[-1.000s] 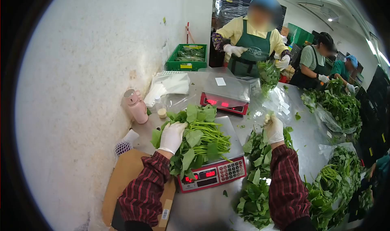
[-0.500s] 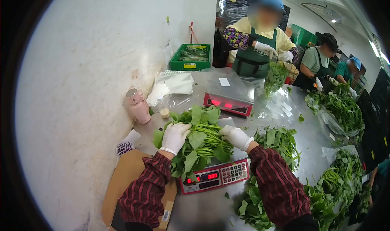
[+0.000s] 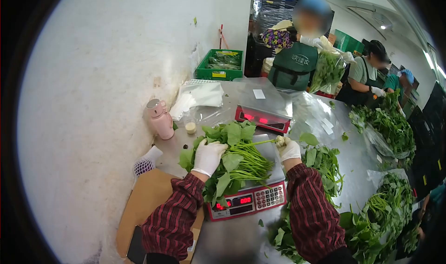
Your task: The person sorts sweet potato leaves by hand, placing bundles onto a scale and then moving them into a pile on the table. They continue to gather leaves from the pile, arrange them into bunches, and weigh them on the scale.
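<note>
Evidently, one bunch of greens (image 3: pixel 253 167) lies on the near scale (image 3: pixel 271 196), directly in front of you. Its long axis runs crosswise, leaves to your left, cut stems to your right. Your left hand (image 3: pixel 209 158) is the nearer, resting on the leafy end; whether its fingers grip, you cannot tell from this view. Your right hand (image 3: pixel 288 148) is just beyond the stem ends, fingertips pinching one stem (image 3: pixel 260 143) that reaches back to the bunch.

Count around you on the tabletop (image 3: pixel 357 164): two scales, the far scale (image 3: pixel 262 120) included; one pink flask (image 3: pixel 161 122); one small jar (image 3: pixel 190 128). Loose greens (image 3: pixel 324 164) lie beside your right hand, partly hidden by your sleeve; two further heaps, lower right (image 3: pixel 390 203) and far right (image 3: pixel 390 124). Farther off: one green crate (image 3: pixel 204 72) and at least three other people.
</note>
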